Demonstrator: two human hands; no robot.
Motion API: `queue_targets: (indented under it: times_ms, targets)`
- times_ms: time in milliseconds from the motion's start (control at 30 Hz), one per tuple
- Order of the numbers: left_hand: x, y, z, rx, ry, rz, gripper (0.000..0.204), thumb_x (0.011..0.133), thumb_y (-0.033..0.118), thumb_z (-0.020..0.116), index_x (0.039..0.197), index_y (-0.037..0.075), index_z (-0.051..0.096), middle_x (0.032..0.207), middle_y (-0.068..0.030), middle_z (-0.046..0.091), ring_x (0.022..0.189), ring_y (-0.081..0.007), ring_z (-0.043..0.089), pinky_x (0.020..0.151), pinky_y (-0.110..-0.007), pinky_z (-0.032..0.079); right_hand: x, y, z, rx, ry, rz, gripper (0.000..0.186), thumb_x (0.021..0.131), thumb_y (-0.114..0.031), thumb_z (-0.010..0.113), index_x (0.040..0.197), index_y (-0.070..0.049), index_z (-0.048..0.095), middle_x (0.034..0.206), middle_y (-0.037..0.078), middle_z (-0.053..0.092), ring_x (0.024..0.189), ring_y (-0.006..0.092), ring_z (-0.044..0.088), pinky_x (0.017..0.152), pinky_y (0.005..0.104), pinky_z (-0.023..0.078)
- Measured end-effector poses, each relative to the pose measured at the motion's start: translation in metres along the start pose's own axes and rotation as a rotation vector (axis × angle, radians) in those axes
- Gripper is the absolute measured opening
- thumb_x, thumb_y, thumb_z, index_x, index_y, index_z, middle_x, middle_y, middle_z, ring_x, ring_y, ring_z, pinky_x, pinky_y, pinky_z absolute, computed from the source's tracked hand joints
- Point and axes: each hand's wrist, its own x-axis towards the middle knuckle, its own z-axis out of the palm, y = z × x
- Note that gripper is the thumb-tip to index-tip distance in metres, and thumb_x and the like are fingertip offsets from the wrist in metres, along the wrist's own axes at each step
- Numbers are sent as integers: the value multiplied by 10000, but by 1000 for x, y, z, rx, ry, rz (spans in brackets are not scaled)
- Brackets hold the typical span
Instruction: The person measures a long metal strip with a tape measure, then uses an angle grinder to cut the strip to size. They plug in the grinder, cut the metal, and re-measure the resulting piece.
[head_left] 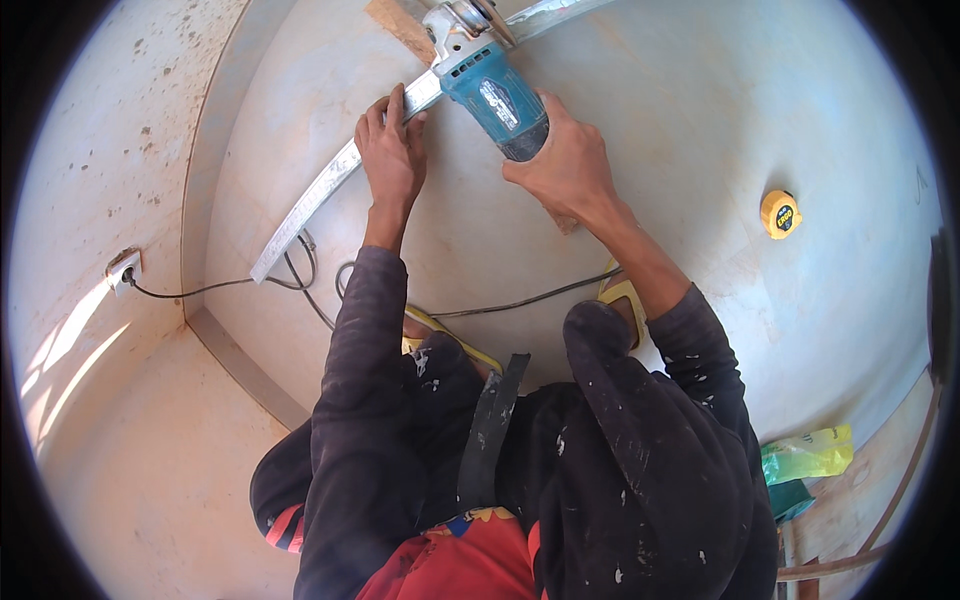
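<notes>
A teal angle grinder (488, 92) with a silver metal head lies across a long, shiny metal profile (318, 198) at the top middle. My right hand (568, 165) is closed round the grinder's dark rear end. Just left of the tool, my left hand (392, 152) grips the profile, with its fingertips over the strip's edge. A piece of wood (402, 28) lies beside the grinder's head. The disc is largely hidden behind the head. Under my right wrist, the end of another piece of wood (566, 224) shows.
A black cable (515, 302) runs past my sandalled feet to a wall socket (125, 272) on the left. On the floor at the right sits a yellow tape measure (780, 214). A green and yellow plastic bag (808, 456) lies at the lower right.
</notes>
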Motion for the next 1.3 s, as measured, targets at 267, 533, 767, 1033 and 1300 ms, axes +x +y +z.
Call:
queue_targets:
  times_ms: [267, 533, 767, 1033, 1300]
  targets:
    - [0, 1, -1, 0, -1, 3, 447, 896, 225, 603, 1305, 62, 524, 1159, -162, 556, 1059, -332, 503, 961, -444, 373, -1, 0, 2, 10, 23, -30, 772, 595, -189, 714, 1283, 57, 463, 863, 230, 668, 806, 368, 667, 786, 402, 521]
    - [0, 0, -1, 0, -18, -8, 454, 892, 213, 605, 1311, 64, 514, 1156, -161, 554, 1068, -339, 498, 963, -445, 369, -1, 1, 4, 19, 31, -53, 784, 593, -188, 720, 1284, 74, 456, 873, 239, 665, 809, 382, 665, 786, 411, 520]
    - [10, 1, -8, 34, -33, 21, 405, 877, 237, 627, 1217, 38, 530, 1091, -187, 582, 1030, -355, 544, 918, -453, 396, -5, -4, 8, -11, 77, -83, 779, 595, -196, 725, 1276, 74, 461, 887, 252, 661, 820, 396, 659, 786, 417, 519]
    - [12, -11, -15, -31, -151, 33, 381, 882, 263, 625, 1182, 48, 534, 1007, -158, 587, 964, -332, 550, 879, -432, 401, -10, -9, -3, 54, 35, -28, 733, 606, -192, 734, 1255, 41, 488, 924, 244, 662, 854, 382, 661, 782, 411, 520]
    - [10, -12, -18, -37, -31, 81, 385, 869, 217, 641, 1190, 38, 529, 1036, -147, 588, 973, -338, 546, 879, -432, 399, -31, -19, -23, 108, 104, -16, 693, 618, -167, 754, 1246, -6, 507, 977, 205, 673, 895, 348, 669, 795, 393, 524]
